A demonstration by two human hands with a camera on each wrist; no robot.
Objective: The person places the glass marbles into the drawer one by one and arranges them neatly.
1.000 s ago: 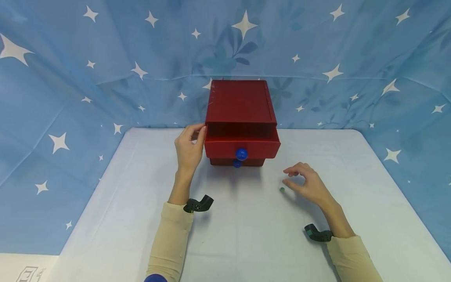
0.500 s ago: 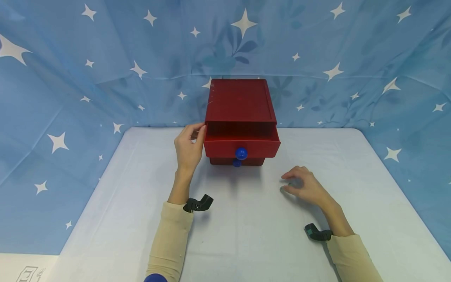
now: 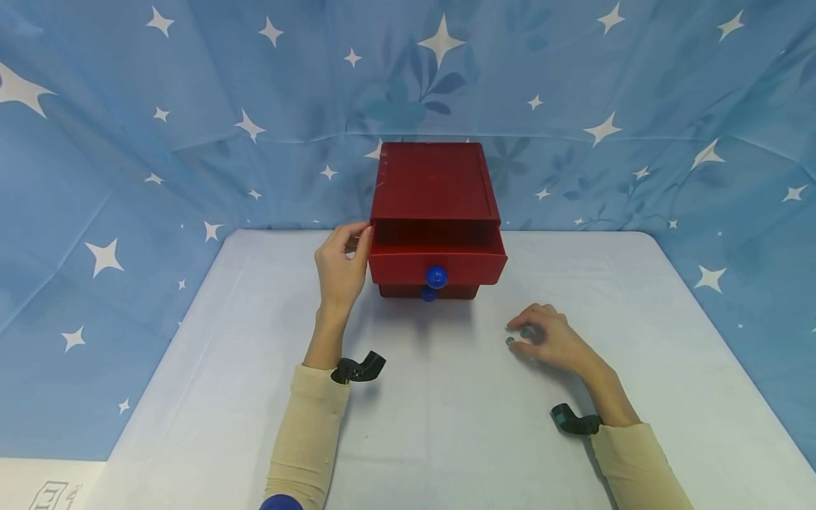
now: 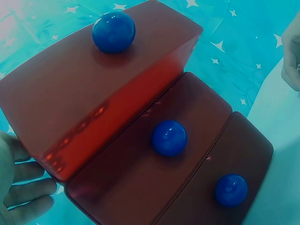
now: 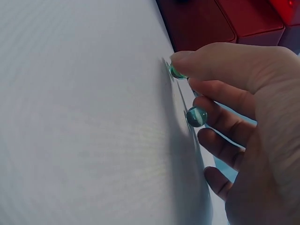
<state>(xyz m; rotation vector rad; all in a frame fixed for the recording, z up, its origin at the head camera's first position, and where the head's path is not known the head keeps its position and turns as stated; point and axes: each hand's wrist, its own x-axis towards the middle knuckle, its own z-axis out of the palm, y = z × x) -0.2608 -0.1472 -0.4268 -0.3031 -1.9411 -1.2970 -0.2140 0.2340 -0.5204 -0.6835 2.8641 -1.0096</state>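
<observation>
My left hand (image 3: 342, 269) is at the left side of a red drawer cabinet (image 3: 436, 180). Its fingertips touch the side near the pulled-out top drawer (image 3: 401, 270), and in the left wrist view the fingers (image 4: 33, 192) lie fairly straight. On the white table, my right hand (image 3: 551, 336) is low, thumb and fingers loosely bent and apart. One green glass marble (image 5: 177, 71) lies right at the thumb tip and is partly covered by it. Another green glass marble (image 5: 197, 116) sits between the thumb and the other fingers, close by the fingertips.
Blue round knobs (image 4: 169, 138) stick out from the drawer fronts; the lower drawers are closed. A blue curtain with white stars (image 3: 255, 85) hangs behind the white table (image 3: 433, 425). Each wrist wears a dark camera mount (image 3: 576, 421).
My right hand has moved slightly down and left around the marble. A second green marble now shows inside its grasp. The left hand and the drawer cabinet have stayed in place.
</observation>
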